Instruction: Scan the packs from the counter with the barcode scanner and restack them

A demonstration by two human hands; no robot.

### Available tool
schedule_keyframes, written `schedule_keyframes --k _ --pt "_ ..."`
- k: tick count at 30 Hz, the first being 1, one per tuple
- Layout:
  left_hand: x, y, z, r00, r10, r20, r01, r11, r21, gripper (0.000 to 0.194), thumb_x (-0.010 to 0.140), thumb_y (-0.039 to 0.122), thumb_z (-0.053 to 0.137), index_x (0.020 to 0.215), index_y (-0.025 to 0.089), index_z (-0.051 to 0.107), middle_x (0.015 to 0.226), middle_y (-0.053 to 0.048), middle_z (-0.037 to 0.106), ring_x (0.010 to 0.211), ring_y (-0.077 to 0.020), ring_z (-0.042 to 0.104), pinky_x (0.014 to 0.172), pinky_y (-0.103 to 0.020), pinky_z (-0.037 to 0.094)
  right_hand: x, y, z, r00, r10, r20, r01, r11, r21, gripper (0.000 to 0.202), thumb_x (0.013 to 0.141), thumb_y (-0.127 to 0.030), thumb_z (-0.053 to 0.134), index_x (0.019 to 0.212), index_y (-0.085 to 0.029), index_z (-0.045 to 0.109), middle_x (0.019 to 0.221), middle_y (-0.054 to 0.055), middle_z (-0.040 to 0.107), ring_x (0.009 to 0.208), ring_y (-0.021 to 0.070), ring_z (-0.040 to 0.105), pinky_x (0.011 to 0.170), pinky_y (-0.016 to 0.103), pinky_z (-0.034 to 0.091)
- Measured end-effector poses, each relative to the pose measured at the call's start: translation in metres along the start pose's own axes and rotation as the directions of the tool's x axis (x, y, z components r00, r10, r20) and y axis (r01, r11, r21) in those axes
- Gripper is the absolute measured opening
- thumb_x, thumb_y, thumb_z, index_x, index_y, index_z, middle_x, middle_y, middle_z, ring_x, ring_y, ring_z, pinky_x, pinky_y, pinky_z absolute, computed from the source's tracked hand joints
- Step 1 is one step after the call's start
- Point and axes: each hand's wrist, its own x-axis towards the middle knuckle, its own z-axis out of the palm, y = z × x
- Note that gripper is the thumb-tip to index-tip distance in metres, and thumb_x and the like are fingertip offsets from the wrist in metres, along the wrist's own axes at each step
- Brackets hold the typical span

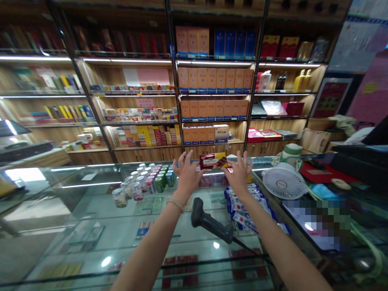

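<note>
A flat, rectangular packet (212, 161), smooth and slightly glossy, is held up in the air above the far part of the glass tabletop (109, 228). Its wrapper is dark red over the left part and yellow toward the right, with a brown picture of segmented chocolate. The long axis runs from left to right, the right end a touch higher, and the broad printed face points back toward the person.

The left hand (187, 178) has its grip closed on the packet's left end, thumb at the lower corner; the right hand (238, 174) grips the right end between thumb and finger. On both, the other fingers fan upward.

Below and between the forearms lies a scanner (212, 224) of dark, matte material, its rounded head to the left and its handle slanting down to the right into a cable. Beside the right forearm, crinkled blue-and-white sachets (242, 220) lie heaped. Further right stands a round white fan (285, 182) with a ribbed grille.
</note>
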Motion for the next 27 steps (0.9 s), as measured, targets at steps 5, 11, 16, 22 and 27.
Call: schedule_keyframes --k 5,11,16,22,27 --pt "-0.018 -0.02 -0.003 0.999 -0.023 -0.04 0.023 1.0 0.0 0.026 0.087 0.044 0.071 0.108 0.029 0.076 0.16 -0.005 0.046 0.15 -0.0341 0.032 0.122 -0.063 0.015 -0.012 -0.015 0.015 1.0 0.018 0.016 -0.02 0.994 0.107 0.03 0.095 -0.041 0.057 0.112 -0.022 0.072 0.162 0.013 0.04 0.155 0.0324 0.018 0.119 0.065 0.017" --pt "-0.033 -0.037 0.003 0.998 -0.036 -0.05 0.035 0.999 -0.01 0.022 0.09 0.042 0.068 0.106 0.028 0.075 0.159 -0.005 0.048 0.149 -0.0331 0.034 0.122 -0.06 0.017 -0.025 -0.018 0.028 0.998 0.045 0.043 -0.052 0.979 0.196 0.031 0.093 -0.046 0.056 0.108 -0.024 0.073 0.161 0.011 0.043 0.153 0.0316 0.024 0.118 0.062 0.02" --pt "-0.042 -0.043 0.01 0.999 -0.039 -0.026 0.039 0.999 0.015 0.027 0.086 0.042 0.073 0.11 0.031 0.075 0.159 -0.006 0.047 0.148 -0.0345 0.036 0.121 -0.061 0.019 -0.032 -0.015 0.037 0.991 0.098 0.094 -0.12 0.955 0.271 0.034 0.092 -0.051 0.055 0.101 -0.023 0.073 0.158 0.013 0.047 0.15 0.0326 0.03 0.116 0.063 0.024" --pt "-0.051 -0.045 0.012 0.999 -0.014 -0.029 0.015 0.999 0.043 0.031 0.085 0.045 0.074 0.114 0.031 0.074 0.158 -0.007 0.049 0.147 -0.0357 0.037 0.121 -0.061 0.017 -0.036 -0.013 0.04 0.974 0.126 0.19 -0.186 0.921 0.343 0.035 0.089 -0.055 0.059 0.092 -0.025 0.077 0.154 0.011 0.053 0.149 0.034 0.033 0.116 0.064 0.025" --pt "-0.053 -0.045 0.01 1.0 0.01 -0.01 -0.01 0.999 0.051 0.034 0.084 0.045 0.076 0.114 0.03 0.073 0.159 -0.008 0.047 0.148 -0.0361 0.036 0.122 -0.062 0.017 -0.039 -0.009 0.04 0.953 0.161 0.256 -0.255 0.883 0.395 0.035 0.086 -0.056 0.06 0.083 -0.025 0.077 0.15 0.01 0.057 0.148 0.0343 0.035 0.12 0.061 0.025"
